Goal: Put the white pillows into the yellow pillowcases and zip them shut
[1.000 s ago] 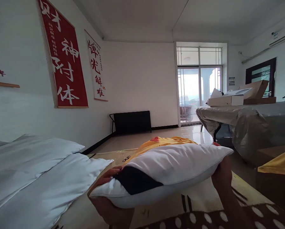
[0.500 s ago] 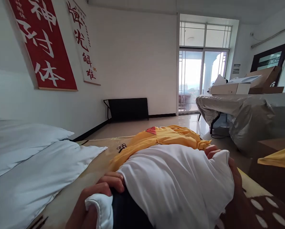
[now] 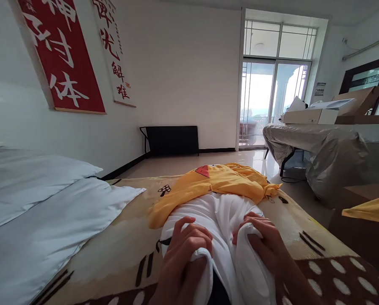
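Note:
Gripped in both hands is a white cloth (image 3: 222, 228) that looks like a pillowcase, bunched into folds. My left hand (image 3: 189, 250) is closed on its left edge, with a hemmed flap curling over the thumb. A second folded edge stands up between the thumb and fingers of my right hand (image 3: 262, 237), which is also closed. Dark fabric shows low down between the hands. Just beyond the white cloth lies a crumpled yellow cloth (image 3: 230, 184) with a red patch, touching its far edge.
White pillows (image 3: 65, 216) lie on the left of the patterned blanket (image 3: 119, 237). A plastic-covered table (image 3: 329, 140) with cardboard boxes (image 3: 313, 115) stands at right. Another yellow cloth (image 3: 372, 209) rests on a brown box at the right edge. A black folded panel (image 3: 172, 140) leans against the wall.
Both hands have come closer together, the left moving right and the right moving left. The white cloth was spread wide between them and is now gathered narrower, uncovering more blanket.

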Motion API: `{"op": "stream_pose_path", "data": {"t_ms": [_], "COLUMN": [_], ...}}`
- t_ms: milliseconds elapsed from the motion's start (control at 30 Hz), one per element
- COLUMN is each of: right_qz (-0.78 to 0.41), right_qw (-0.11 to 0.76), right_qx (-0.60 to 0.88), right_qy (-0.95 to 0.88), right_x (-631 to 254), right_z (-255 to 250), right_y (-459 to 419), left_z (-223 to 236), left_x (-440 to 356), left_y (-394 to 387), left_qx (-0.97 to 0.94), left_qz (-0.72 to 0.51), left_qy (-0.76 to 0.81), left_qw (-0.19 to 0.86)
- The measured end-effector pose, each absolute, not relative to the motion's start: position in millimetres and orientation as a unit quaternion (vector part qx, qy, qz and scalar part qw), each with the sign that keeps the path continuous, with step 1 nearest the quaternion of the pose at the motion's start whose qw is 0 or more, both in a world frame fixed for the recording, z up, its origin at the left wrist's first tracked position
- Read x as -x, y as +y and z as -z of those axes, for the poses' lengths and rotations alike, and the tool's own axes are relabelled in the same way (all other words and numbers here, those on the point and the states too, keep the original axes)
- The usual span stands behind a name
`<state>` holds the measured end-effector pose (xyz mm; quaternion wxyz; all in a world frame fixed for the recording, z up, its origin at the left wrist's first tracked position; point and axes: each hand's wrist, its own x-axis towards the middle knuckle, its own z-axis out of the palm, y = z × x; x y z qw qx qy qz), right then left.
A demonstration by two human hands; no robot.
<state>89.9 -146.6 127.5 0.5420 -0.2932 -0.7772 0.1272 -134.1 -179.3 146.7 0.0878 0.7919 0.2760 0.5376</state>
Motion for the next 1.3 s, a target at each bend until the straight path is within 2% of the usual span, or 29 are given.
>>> {"op": "stream_pose_path", "data": {"t_ms": [133, 233, 367, 567, 667, 767, 900, 1100, 1200, 1300], "right_qz": [-0.101, -0.049, 0.021, -0.064, -0.034, -0.043, -0.097, -0.087, 0.012, 0.117], "right_qw": [0.505, 0.554, 0.617, 0.531, 0.548, 0.525, 0.470, 0.476, 0.493, 0.446], "right_qx": [0.274, 0.252, 0.262, 0.270, 0.264, 0.258, 0.267, 0.273, 0.275, 0.222], "right_qy": [-0.812, -0.792, -0.742, -0.801, -0.793, -0.810, -0.835, -0.831, -0.825, -0.859], "right_x": [-67, -50, -38, -42, -43, -44, -44, -48, -48, -36], "right_z": [-112, -95, -88, -109, -110, -107, -108, -120, -122, -105], "right_y": [-160, -161, -153, -157, -159, -158, -157, -160, -177, -202], "left_z": [-148, -148, -135, -103, -109, -119, -113, -124, -137, -145], "left_x": [121, 114, 114, 108, 104, 103, 106, 110, 116, 128], "left_y": [-186, -186, -181, -186, -187, -184, -180, -182, -177, -169], "left_qx": [-0.779, -0.779, -0.745, -0.664, -0.711, -0.763, -0.753, -0.748, -0.741, -0.686], "left_qz": [-0.559, -0.551, -0.516, -0.591, -0.530, -0.443, -0.445, -0.448, -0.450, -0.491], "left_qy": [0.238, 0.247, 0.385, 0.450, 0.458, 0.467, 0.484, 0.467, 0.454, 0.473], "left_qw": [0.154, 0.171, 0.175, 0.089, 0.065, 0.057, 0.024, 0.146, 0.207, 0.253]}}
